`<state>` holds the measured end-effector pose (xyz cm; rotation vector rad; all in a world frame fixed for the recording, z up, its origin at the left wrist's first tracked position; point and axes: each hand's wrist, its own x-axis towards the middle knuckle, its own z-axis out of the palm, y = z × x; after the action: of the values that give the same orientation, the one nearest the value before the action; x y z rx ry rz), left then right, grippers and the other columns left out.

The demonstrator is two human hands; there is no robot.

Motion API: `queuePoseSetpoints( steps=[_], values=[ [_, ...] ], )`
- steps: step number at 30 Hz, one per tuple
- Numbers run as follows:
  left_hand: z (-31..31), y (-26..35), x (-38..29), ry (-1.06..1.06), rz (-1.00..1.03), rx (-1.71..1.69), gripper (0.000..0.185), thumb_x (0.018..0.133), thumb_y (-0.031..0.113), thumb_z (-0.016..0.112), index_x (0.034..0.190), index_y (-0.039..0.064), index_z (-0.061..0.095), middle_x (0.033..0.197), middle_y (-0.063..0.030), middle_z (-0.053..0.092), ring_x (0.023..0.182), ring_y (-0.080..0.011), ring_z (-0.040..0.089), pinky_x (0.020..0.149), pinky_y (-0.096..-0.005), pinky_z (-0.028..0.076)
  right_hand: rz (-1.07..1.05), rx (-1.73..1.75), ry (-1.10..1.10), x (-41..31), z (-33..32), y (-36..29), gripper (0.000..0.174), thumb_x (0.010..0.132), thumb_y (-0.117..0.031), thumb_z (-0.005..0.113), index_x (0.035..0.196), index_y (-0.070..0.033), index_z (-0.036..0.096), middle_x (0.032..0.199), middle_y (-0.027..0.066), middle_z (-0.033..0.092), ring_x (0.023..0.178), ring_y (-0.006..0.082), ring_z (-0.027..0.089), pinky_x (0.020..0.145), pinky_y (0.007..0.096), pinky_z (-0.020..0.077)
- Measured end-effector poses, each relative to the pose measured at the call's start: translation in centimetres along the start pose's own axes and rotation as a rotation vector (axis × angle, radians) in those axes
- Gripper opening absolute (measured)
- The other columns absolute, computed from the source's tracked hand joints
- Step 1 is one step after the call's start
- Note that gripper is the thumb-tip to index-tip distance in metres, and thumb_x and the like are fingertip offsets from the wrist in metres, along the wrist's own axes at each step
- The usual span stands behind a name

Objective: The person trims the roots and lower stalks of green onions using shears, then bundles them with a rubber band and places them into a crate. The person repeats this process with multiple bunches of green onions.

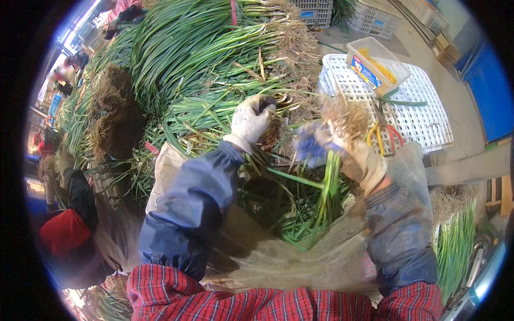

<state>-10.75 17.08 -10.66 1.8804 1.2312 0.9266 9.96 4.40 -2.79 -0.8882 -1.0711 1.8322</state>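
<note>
My right hand (357,158), in a soiled work glove with blue on it, is shut on a small bunch of green onion-like stalks (331,180). The bunch hangs leaves down, its pale root tangle (347,116) uppermost. My left hand (253,120), in a whitish knit glove, is over the near side of a big pile of the same stalks (200,60). Its fingers are curled; whether they grip a stalk is hidden. Brown roots (297,40) line the pile's right side. Loose leaves lie below, between my arms.
An upturned white perforated crate (425,108) at the right carries a clear plastic tub (391,60) of yellow bands and a red-and-yellow-handled cutting tool (384,136). Grey crates (373,20) stand behind. Bundled stalks (453,240) stand at lower right. A person in a red head covering (66,232) is at left.
</note>
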Motion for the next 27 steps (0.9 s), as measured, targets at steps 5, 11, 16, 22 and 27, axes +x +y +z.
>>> queuePoseSetpoints(
  steps=[5,11,16,22,27],
  values=[
    [0.7,-0.2,2.0,-0.045,0.066,0.850,0.031,0.073,0.021,0.064,0.101,0.008,0.061,0.093,-0.0173,0.064,0.092,-0.0331,0.060,0.080,-0.0399,0.048,-0.056,-0.013,0.549,-0.6,-3.2,-2.1,0.029,0.090,-0.024,0.058,0.110,-0.004,0.056,0.086,0.0038,0.062,0.065,0.0094,0.056,0.056,0.0219,0.0455],
    [-0.8,2.2,1.6,-0.214,-0.139,0.715,0.033,0.072,0.023,0.064,0.101,0.008,0.061,0.094,-0.0170,0.065,0.086,-0.0330,0.062,0.078,-0.0394,0.049,-0.294,0.117,0.575,0.0,-4.0,-0.6,0.024,0.089,-0.027,0.060,0.101,-0.006,0.059,0.072,-0.0018,0.054,0.056,0.0072,0.045,0.049,0.0215,0.0367],
    [-3.9,3.5,2.0,-0.305,-0.397,-0.224,0.021,0.076,0.008,0.066,0.097,0.005,0.064,0.074,0.0025,0.062,0.054,-0.0046,0.049,0.047,-0.0199,0.037,-0.236,-0.066,0.531,-0.3,-3.2,0.0,0.027,0.090,-0.031,0.056,0.103,-0.009,0.064,0.067,-0.0061,0.053,0.053,0.0017,0.040,0.046,0.0166,0.0289],
    [-5.5,5.9,-0.3,-0.400,-0.482,-0.604,0.029,0.075,0.005,0.065,0.103,0.000,0.062,0.082,-0.0004,0.062,0.066,-0.0073,0.053,0.059,-0.0200,0.041,-0.049,-0.099,0.423,2.1,-2.3,1.5,0.022,0.083,-0.030,0.065,0.082,-0.008,0.067,0.066,-0.0042,0.056,0.054,0.0044,0.040,0.049,0.0201,0.0328],
    [-2.5,6.3,-3.6,-0.408,-0.241,-0.551,0.027,0.077,0.006,0.065,0.103,0.003,0.063,0.082,0.0039,0.062,0.065,-0.0032,0.050,0.058,-0.0174,0.039,-0.063,0.317,0.434,4.5,-2.7,3.8,0.019,0.081,-0.026,0.067,0.082,-0.007,0.066,0.070,-0.0011,0.061,0.051,0.0050,0.042,0.045,0.0219,0.0325]
  ],
)
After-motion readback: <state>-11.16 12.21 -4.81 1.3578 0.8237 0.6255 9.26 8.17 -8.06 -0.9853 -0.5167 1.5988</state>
